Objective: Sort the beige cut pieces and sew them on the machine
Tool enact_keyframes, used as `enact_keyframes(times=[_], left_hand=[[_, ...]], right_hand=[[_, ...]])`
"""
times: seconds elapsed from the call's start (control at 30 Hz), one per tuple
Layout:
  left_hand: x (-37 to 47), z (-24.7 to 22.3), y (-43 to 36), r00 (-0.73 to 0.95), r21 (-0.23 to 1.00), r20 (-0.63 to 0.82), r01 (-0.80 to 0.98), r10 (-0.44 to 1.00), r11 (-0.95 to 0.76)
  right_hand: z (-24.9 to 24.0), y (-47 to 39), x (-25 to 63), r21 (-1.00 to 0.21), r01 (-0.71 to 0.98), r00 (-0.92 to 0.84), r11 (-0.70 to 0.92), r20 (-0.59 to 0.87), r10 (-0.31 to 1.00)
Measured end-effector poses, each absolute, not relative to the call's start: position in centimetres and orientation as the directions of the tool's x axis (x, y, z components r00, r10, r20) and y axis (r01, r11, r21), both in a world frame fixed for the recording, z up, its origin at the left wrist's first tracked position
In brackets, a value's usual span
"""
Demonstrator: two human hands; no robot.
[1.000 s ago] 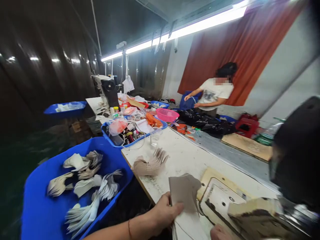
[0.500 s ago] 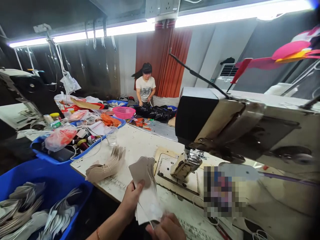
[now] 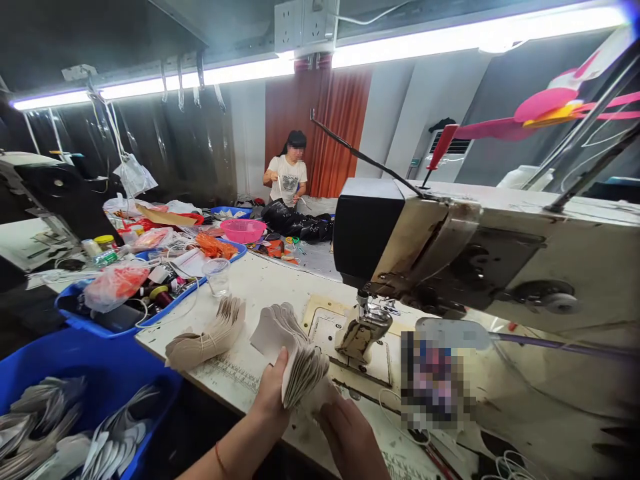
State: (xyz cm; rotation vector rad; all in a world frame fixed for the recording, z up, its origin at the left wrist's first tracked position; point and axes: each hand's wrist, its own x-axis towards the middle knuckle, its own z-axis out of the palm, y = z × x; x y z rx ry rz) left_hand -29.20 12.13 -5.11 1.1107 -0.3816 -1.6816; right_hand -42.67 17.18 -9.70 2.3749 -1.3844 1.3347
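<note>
A stack of thin beige cut pieces, probably fabric or lining, is bent in a curve over the table's front part, its layered edges fanned toward me. My left hand is closed round its left side, thumb on top. On the right, my right hand grips the near end of the same stack, its fingertips partly hidden by the pieces. Left of the stack lies a bundle of similar pieces, tied with a thin band. Just beyond my hands stands the sewing machine's presser foot and post.
The sewing machine head fills the right side. A clear plastic cup and a blue tray of thread and bags stand left. Below is a blue bin with more pieces. Across the room, a person works at another table.
The stack, flatter before, is now bent with its edges fanned. My right hand has moved up and right, from a thin white strip at the near end onto the pieces. The view has shifted slightly.
</note>
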Motion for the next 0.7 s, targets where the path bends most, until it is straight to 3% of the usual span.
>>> enact_keyframes(times=[0.1,0.27,0.47,0.6,0.7], left_hand=[[-28.5,-3.6,12.0,-0.266,0.636,-0.454,0.572,-0.850,-0.518],[-27.4,-3.0,11.7,-0.184,0.722,-0.364,0.564,-0.913,-0.401],[-27.2,-5.0,12.6,-0.310,0.670,-0.233,0.636,-0.922,-0.383],[-26.9,-5.8,13.5,-0.404,0.703,-0.166,0.591,-0.899,-0.396],[-26.0,-6.1,13.2,-0.405,0.663,-0.215,0.608,-0.889,-0.438]], right_hand=[[-9.1,16.1,-44.0,-0.315,-0.713,0.295,-0.626,0.676,-0.675],[-7.8,16.3,-44.5,-0.259,-0.707,0.395,-0.658,0.627,-0.672],[-9.3,16.2,-45.6,-0.503,-0.711,0.051,-0.492,0.661,-0.749],[-10.3,15.5,-46.8,-0.596,-0.670,0.115,-0.443,0.506,-0.855],[-9.6,15.1,-48.3,-0.682,-0.642,0.093,-0.350,0.385,-0.918]])
